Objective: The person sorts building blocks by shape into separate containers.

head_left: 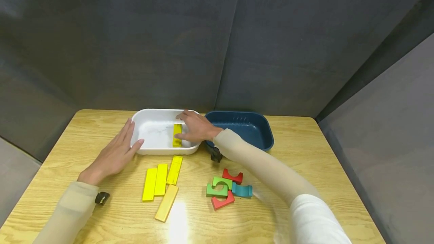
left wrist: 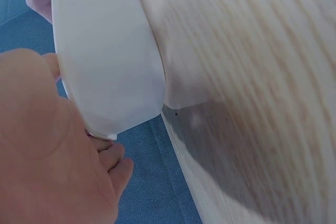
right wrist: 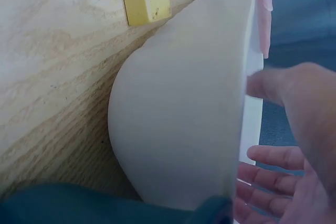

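My left hand (head_left: pixel 115 153) rests with straight fingers against the left end of a white plastic tray (head_left: pixel 159 151). Over the tray's right end is my right hand (head_left: pixel 196 126), thumb and fingers spread apart. Below it a yellow rectangular block (head_left: pixel 177 130) lies flat on the tray floor, partly covered by the thumb. In the right wrist view nothing shows between the thumb and fingers (right wrist: pixel 275 177), though the tray wall hides the inside. Several more yellow blocks (head_left: pixel 161 180) lie on the table in front of the tray.
A dark blue tray (head_left: pixel 249 133) stands right beside the white one, under my right forearm. Several arch-shaped blocks in red (head_left: pixel 222 201), green (head_left: pixel 217 191) and blue (head_left: pixel 242 190) are grouped on the wooden table (head_left: pixel 298 153). Dark panels (head_left: pixel 162 48) rise behind.
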The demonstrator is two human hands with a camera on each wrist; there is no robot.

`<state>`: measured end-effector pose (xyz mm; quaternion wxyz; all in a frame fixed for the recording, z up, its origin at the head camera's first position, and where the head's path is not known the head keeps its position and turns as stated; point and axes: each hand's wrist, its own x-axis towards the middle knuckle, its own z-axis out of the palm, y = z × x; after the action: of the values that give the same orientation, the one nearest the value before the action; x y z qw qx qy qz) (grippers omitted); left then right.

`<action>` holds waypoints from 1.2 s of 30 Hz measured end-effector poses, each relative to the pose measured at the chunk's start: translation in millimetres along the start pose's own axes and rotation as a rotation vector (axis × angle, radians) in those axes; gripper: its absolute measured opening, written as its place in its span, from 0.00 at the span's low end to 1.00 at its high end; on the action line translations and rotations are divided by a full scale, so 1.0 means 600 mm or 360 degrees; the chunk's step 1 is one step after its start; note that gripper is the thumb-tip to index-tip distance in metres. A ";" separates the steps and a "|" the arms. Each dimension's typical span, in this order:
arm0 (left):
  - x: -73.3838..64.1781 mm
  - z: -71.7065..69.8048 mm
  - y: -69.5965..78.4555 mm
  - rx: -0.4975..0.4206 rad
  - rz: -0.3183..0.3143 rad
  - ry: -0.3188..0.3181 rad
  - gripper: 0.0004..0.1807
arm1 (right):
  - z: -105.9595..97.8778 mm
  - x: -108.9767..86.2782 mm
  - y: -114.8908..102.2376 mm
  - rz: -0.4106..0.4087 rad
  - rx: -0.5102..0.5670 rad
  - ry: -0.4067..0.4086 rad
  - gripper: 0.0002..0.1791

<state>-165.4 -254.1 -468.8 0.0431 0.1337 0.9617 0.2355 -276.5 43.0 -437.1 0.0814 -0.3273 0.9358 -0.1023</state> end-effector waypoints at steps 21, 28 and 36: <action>0.004 0.000 -0.001 0.0004 0.0003 0.0008 0.48 | -0.021 -0.056 -0.004 -0.0190 0.0128 0.0146 0.32; 0.005 0.001 -0.002 0.0005 0.0004 0.0012 0.48 | -0.025 -0.077 -0.009 -0.0251 0.0118 0.0188 0.31; 0.005 0.002 -0.002 0.0006 0.0016 0.0015 0.47 | -0.032 -0.106 -0.018 -0.0331 0.0101 0.0200 0.32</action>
<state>-168.8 -253.9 -470.7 0.0372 0.1375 0.9616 0.2345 -225.1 77.7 -410.6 0.0218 -0.4129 0.8963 -0.1600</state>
